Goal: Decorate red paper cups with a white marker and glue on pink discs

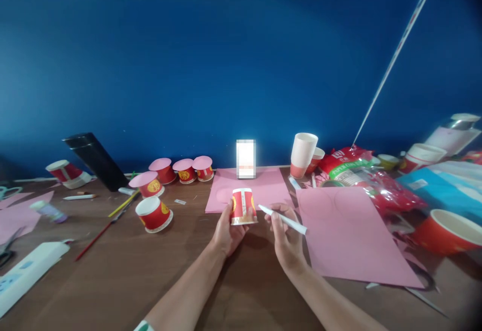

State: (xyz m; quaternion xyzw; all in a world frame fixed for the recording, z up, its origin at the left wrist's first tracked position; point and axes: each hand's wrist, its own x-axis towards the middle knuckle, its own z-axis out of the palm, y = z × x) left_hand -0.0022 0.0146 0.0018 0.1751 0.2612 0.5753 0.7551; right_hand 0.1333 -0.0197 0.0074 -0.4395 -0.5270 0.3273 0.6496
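Note:
My left hand (227, 233) is closed around a red paper cup (243, 205) with yellow designs and a white strip. The cup is upside down, its wide rim lowest, in front of a pink paper sheet (259, 185). Just right of it, my right hand (286, 235) grips a white tube (284, 219) that looks like glue. The tube's narrow tip points left towards the cup, a short gap apart from it; its flat end points right. Left of my hands, another upside-down paper cup (154, 215) stands on the brown table (181, 270).
Several cups topped with pink discs, such as one cup (161, 170), stand at back left. Right lie a pink sheet (350, 240), stacked white cups (303, 152), a red plastic bag (346, 162) and an orange cup (448, 233). A power strip (30, 276) and black box-like object (96, 160) are left.

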